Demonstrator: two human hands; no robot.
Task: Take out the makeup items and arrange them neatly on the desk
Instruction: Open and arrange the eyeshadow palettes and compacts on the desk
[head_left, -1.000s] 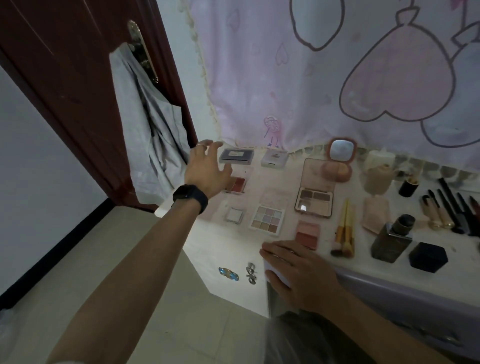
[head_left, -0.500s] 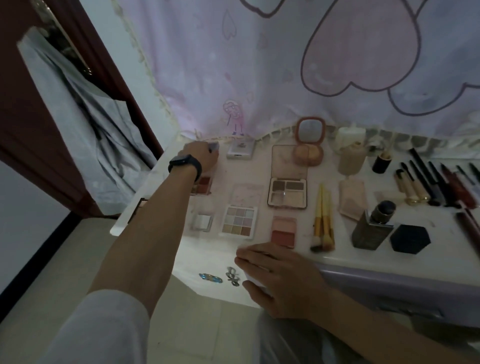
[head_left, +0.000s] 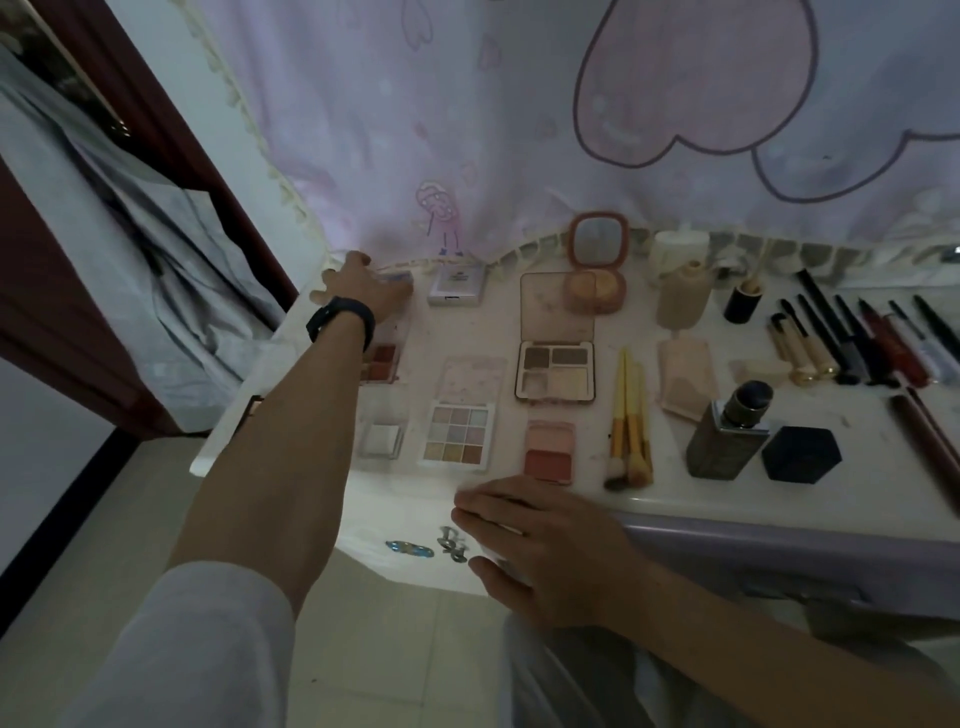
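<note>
Since a second ago the left hand (head_left: 358, 288) has gone from mid-air to the far-left corner of the bench (head_left: 675, 499), onto the dark compact (head_left: 399, 280). That compact lies at its fingertips, long axis left to right along the far edge, just left of the silver compact (head_left: 457, 286). Its fingers are hidden behind the hand, so I cannot tell if they grip. The right hand (head_left: 540, 545) has stayed flat on the near edge, fingers straight, well apart from the compact; the left is nearer. Counted: two closed compacts, five open palettes (head_left: 457, 434), three brushes (head_left: 629, 426).
</note>
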